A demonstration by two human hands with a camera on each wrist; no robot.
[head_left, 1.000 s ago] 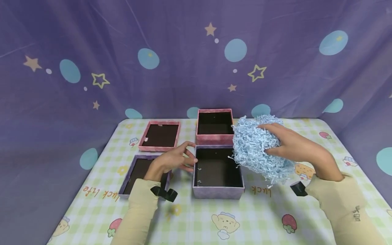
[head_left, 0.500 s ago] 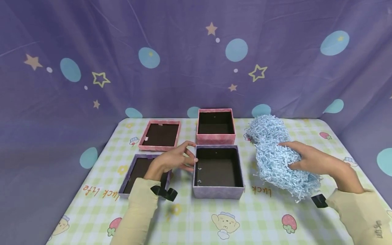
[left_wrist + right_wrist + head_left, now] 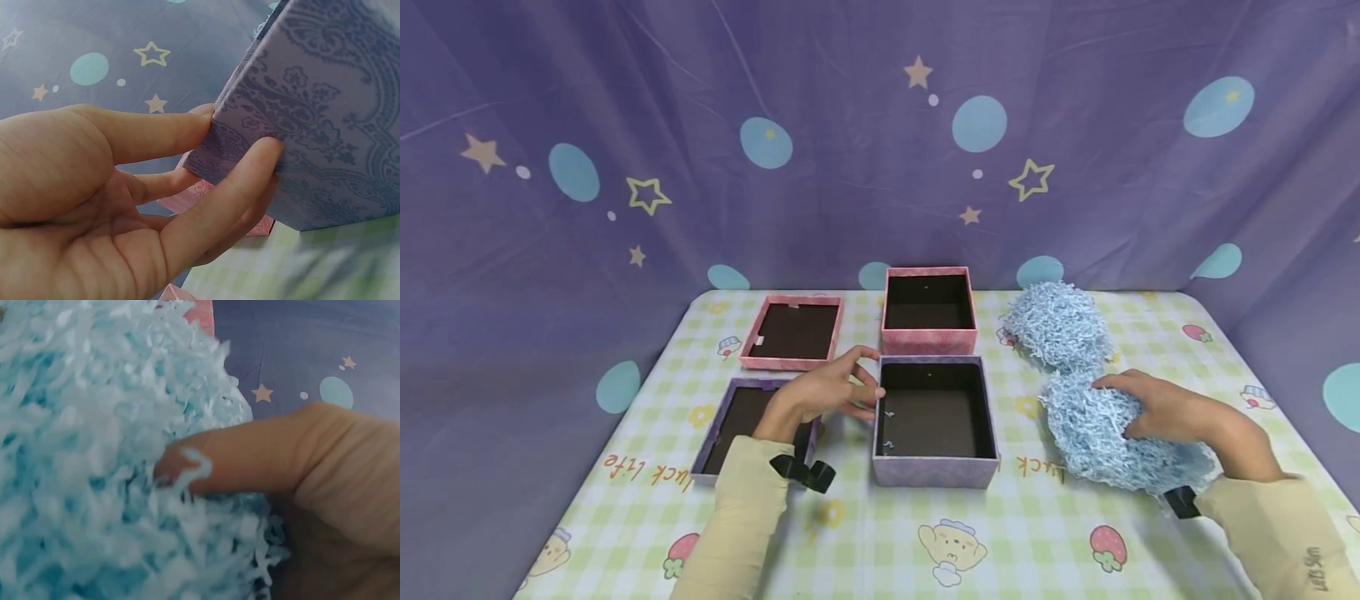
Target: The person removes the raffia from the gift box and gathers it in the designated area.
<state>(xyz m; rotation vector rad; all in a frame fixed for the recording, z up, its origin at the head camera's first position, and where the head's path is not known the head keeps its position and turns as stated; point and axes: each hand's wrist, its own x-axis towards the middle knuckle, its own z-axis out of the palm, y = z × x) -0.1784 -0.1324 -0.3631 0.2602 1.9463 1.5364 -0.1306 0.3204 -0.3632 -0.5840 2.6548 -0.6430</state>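
A purple patterned box (image 3: 936,472) with a dark inside stands mid-table. At its back left corner, my left hand (image 3: 823,393) holds the wall; in the left wrist view, fingertips (image 3: 265,150) touch the box's outer face (image 3: 337,112). To the right, my right hand (image 3: 1180,414) grips a large clump of light blue shredded paper (image 3: 1093,433), its other fingers hidden by the clump. In the right wrist view, the thumb (image 3: 219,461) sinks into the shredded paper (image 3: 94,475). The clump is low over the table or on it; I cannot tell which.
Behind the purple box stands a pink box (image 3: 928,340). A pink lid (image 3: 786,364) and a purple lid (image 3: 718,425) lie upturned at left. A second pile of blue shredded paper (image 3: 1056,321) sits at back right. A purple curtain (image 3: 850,183) hangs behind the table.
My right hand has moved right and down with the shredded paper, away from the purple box. The pile behind it shows more fully. My left hand has stayed at the box.
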